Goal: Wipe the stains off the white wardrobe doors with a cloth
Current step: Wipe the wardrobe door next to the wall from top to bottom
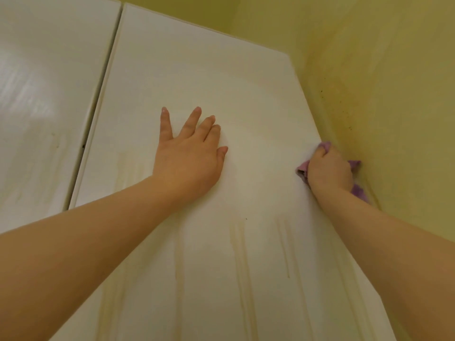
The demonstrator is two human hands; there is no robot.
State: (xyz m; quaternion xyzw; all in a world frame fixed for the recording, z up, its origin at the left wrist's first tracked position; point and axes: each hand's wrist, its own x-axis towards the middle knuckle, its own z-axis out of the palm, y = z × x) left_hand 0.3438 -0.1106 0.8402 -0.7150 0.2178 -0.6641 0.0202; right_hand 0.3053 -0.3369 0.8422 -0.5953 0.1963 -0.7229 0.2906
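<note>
The right white wardrobe door [197, 77] fills the middle of the view. My left hand [189, 156] lies flat against it with fingers spread. At the door's right edge my right hand [328, 169] grips a bunched purple cloth [304, 167] and presses it to the panel. Yellowish drip stains [242, 264] run down the lower part of the door, and fainter streaks show below my left forearm. The area around the hands looks paler and cleaner.
A second white door [44, 94] stands to the left, separated by a dark gap [98, 114], with faint marks low down. A yellow wall [384, 94] with small dark specks meets the wardrobe's right side, close to my right hand.
</note>
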